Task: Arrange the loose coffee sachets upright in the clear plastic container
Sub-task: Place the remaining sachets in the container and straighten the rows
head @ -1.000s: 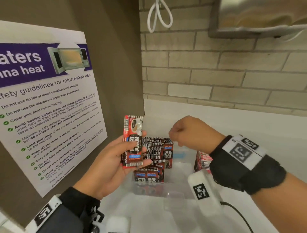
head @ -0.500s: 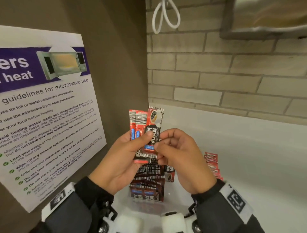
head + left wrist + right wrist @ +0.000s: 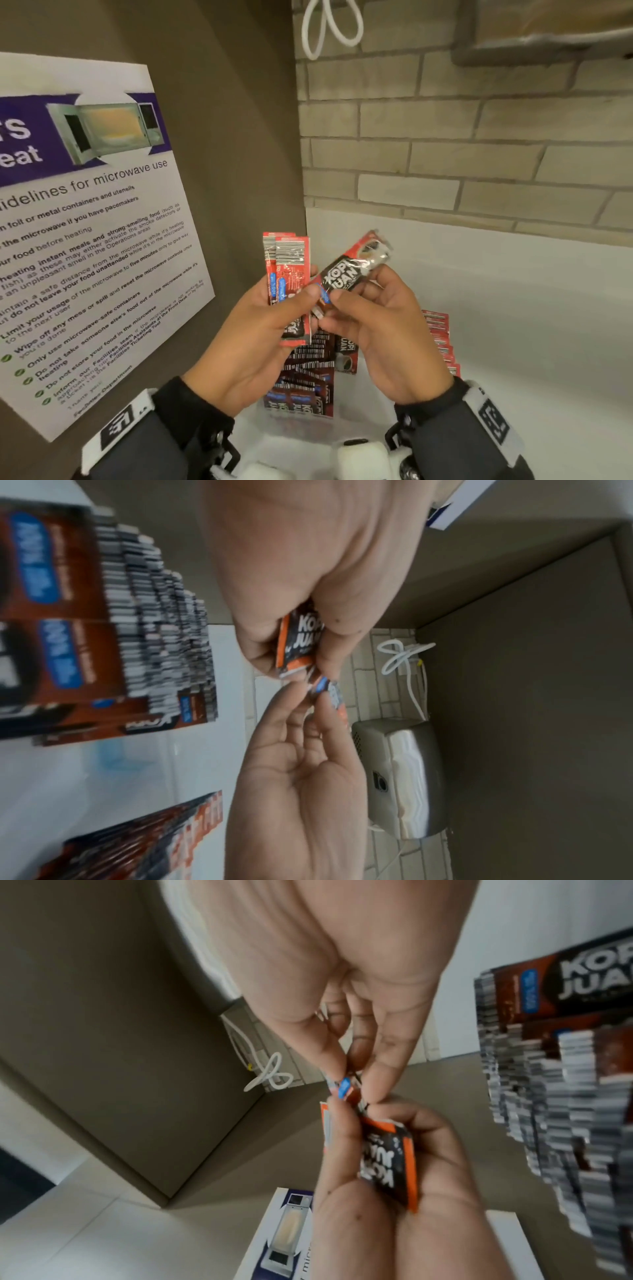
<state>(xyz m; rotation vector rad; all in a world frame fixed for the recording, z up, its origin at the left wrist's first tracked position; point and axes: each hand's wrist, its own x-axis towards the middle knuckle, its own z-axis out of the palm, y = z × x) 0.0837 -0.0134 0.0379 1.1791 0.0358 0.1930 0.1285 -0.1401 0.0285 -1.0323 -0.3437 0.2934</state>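
Head view: poster (image 3: 85, 222) left, cord (image 3: 329, 31) overhead.

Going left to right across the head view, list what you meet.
Microwave guidelines poster → upright sachets held in the left hand → tilted Kopi Juan sachet pinched by the right hand → row of red sachets by the right wrist.

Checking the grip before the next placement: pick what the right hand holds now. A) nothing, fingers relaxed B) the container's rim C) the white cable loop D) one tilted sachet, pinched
D: the right hand pinches one tilted sachet, while the left hand holds the upright sachets.
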